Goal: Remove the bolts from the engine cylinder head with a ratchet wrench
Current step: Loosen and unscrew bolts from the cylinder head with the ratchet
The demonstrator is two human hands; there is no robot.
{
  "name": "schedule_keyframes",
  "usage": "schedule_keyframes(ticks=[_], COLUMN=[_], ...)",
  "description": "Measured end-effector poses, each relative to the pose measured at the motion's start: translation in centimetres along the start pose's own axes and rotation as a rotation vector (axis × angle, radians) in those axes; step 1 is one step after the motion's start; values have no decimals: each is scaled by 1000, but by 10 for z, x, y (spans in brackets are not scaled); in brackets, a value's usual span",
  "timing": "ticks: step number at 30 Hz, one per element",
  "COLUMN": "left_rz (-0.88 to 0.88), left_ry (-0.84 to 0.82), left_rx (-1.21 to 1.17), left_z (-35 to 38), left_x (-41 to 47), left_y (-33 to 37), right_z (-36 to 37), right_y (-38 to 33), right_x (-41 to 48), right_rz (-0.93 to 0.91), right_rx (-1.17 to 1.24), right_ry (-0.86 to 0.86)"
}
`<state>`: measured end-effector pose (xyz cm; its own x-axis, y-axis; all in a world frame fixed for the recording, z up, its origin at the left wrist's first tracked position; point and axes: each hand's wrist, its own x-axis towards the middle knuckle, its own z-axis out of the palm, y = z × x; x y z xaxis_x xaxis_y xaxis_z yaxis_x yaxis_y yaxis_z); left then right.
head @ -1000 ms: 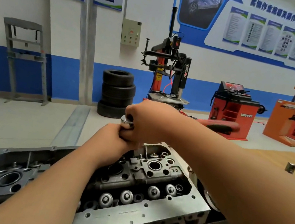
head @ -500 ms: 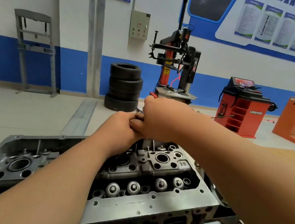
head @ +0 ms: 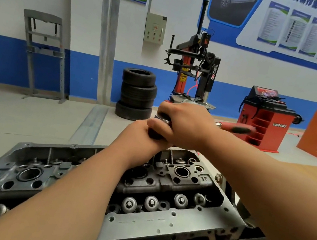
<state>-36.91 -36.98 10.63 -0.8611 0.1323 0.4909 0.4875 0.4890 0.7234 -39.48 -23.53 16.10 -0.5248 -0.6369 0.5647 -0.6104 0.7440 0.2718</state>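
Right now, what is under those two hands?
The cylinder head lies below. The left hand and right hand grip the ratchet wrench; the bolt beneath is covered.

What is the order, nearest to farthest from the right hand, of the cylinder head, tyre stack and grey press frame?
1. cylinder head, directly below the right hand.
2. tyre stack, behind-left on the floor.
3. grey press frame, far left by the wall.

Left hand (head: 139,137), right hand (head: 186,124) hold ratchet wrench (head: 234,129) over cylinder head (head: 181,179).
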Motion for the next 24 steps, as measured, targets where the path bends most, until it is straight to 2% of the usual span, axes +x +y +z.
schedule_keyframes(ticks=[4, 7, 10, 14, 17, 20, 24], left_rz=[17, -3, -18, 22, 47, 33, 67], left_ry=[2, -57, -78, -95, -91, -96, -81], left_rx=[-66, -111, -83, 16, 102, 58, 57], left_z=[-1, -2, -1, -2, -2, -2, 0], left_x=[1, 0, 1, 0, 0, 0, 0], left_y=[-1, 0, 1, 0, 1, -1, 0], right_z=[9, 12, 9, -5, -14, -21, -28], right_y=[3, 2, -3, -21, -48, -66, -32], right_x=[10, 8, 3, -10, -35, -50, -40], right_rz=[-62, 9, 107, 369, 345, 292, 281], right_rx=[262, 340, 203, -43, -142, -101, 117], right_ry=[-30, -16, -33, -119, -91, -101, -158])
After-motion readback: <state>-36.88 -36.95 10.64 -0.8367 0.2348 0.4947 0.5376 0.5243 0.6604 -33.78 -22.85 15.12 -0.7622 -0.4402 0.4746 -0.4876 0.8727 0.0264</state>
